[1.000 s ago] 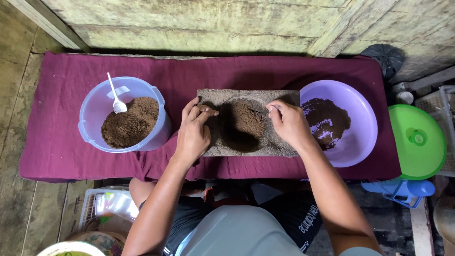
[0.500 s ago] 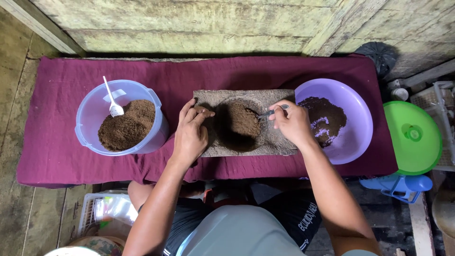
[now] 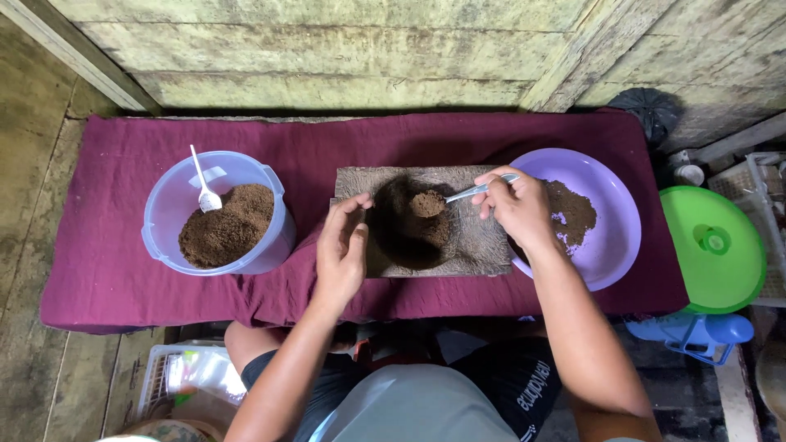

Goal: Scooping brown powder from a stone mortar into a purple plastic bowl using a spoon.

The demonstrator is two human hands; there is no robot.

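Observation:
A rough wooden block with a round hollow full of brown powder lies on the purple cloth. My right hand holds a metal spoon heaped with brown powder just above the hollow. My left hand rests with its fingers apart against the block's left edge. A purple bowl with brown powder sits right of the block. A clear blue tub with brown powder and a white plastic spoon stands to the left.
A green lid lies at the right, a blue object below it. A plank wall runs along the back. A white basket sits on the floor by my left knee.
My right hand has lifted the spoon out of the hollow with a heap of powder on it. My left hand has slid from the top of the block to its left edge.

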